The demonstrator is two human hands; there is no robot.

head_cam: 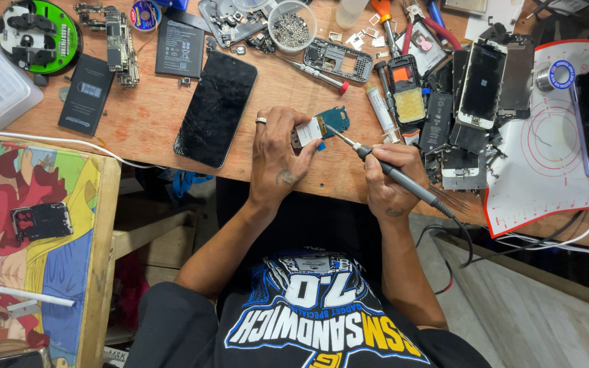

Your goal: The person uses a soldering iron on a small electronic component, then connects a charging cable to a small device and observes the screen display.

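Note:
My left hand (pixel 277 155), a ring on one finger, pinches a small teal circuit board (pixel 323 125) with a white-labelled part on the wooden bench (pixel 151 112). My right hand (pixel 391 176) grips a grey soldering iron (pixel 403 178) like a pen. Its metal tip touches the board from the right, and its black cable trails off down to the right.
A black phone with a cracked screen (pixel 217 108) lies left of my hands. Batteries (pixel 178 48), a bowl of screws (pixel 292 26), a screwdriver (pixel 318 73), a syringe tube (pixel 380 109), phone parts (pixel 475 109) and a white mat with red edge (pixel 547 170) crowd the bench. A colourful side table (pixel 35 252) stands at left.

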